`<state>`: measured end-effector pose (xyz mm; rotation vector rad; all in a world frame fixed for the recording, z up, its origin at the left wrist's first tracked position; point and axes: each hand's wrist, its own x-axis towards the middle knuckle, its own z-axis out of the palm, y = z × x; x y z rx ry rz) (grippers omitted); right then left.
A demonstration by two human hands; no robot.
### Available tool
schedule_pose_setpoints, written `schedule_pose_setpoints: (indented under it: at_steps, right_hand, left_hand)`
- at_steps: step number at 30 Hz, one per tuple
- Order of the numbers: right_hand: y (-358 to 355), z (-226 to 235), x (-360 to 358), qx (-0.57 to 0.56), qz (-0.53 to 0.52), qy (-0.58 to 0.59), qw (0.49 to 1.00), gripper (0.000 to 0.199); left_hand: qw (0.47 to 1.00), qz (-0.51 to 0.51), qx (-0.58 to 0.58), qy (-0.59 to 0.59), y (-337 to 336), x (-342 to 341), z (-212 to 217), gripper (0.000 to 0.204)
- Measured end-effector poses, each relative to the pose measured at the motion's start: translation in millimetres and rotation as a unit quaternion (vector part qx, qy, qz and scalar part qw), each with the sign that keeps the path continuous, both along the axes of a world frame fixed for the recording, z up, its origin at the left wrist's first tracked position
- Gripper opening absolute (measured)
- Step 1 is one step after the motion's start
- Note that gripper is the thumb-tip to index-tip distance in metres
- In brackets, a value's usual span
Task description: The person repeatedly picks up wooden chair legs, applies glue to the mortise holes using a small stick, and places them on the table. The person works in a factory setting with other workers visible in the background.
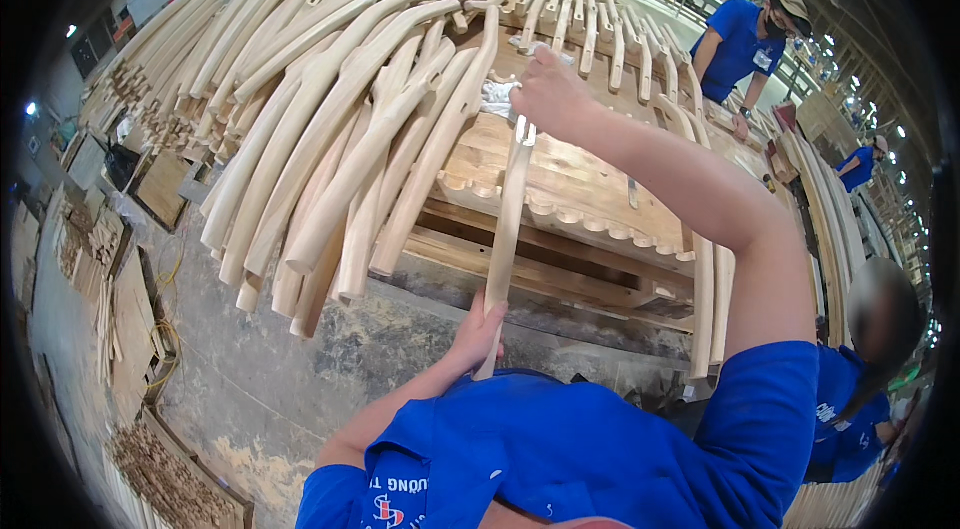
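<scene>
A long, pale wooden furniture leg (pixel 508 219) slants from my waist up to the edge of the workbench, with a slot cut near its far end. My left hand (pixel 478 334) is closed around its near end. At the far end, my right hand (pixel 555 99) is closed in a fist just above the slot. Whatever its fingers pinch is hidden by the hand. A crumpled white cloth (pixel 497 97) lies right beside that fist; I cannot tell whether the fingers hold part of it.
Curved wooden legs (pixel 330 129) are heaped left of the scalloped-edge wooden bench (pixel 580 179). More slotted pieces (pixel 615 44) line its far side. A co-worker (pixel 740 49) in blue stands at the far right; another person (pixel 850 409) is close by my right elbow. Crates (pixel 180 469) sit lower left.
</scene>
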<state>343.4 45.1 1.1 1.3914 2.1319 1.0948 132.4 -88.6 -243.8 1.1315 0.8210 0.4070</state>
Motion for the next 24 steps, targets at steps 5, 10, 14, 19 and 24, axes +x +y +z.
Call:
schedule_pose_setpoints:
  at_steps: [5,10,14,19,24]
  right_hand:
    - [14.9,4.3,2.2,0.014,-0.09,0.015,0.996,0.008]
    - [7.9,-2.0,15.1,0.03,-0.126,0.02,0.991,0.007]
    - [-6.8,-6.9,30.3,0.09,-0.08,0.059,0.991,0.009]
    - [-29.3,-13.3,64.4,0.13,0.009,0.136,0.982,0.008]
    - [-53.7,-43.4,114.5,0.076,-0.077,0.402,0.909,0.01]
  left_hand:
    - [1.0,-0.004,0.02,-0.015,-1.6,0.3,4.5,0.054]
    - [0.999,0.001,-0.018,-0.046,2.8,0.3,3.5,0.054]
    - [0.996,-0.006,-0.051,-0.066,3.6,-0.1,6.7,0.051]
    - [0.996,-0.026,-0.067,-0.054,5.7,0.0,8.3,0.038]
    - [0.993,-0.018,-0.108,-0.051,6.0,-1.0,12.3,0.035]
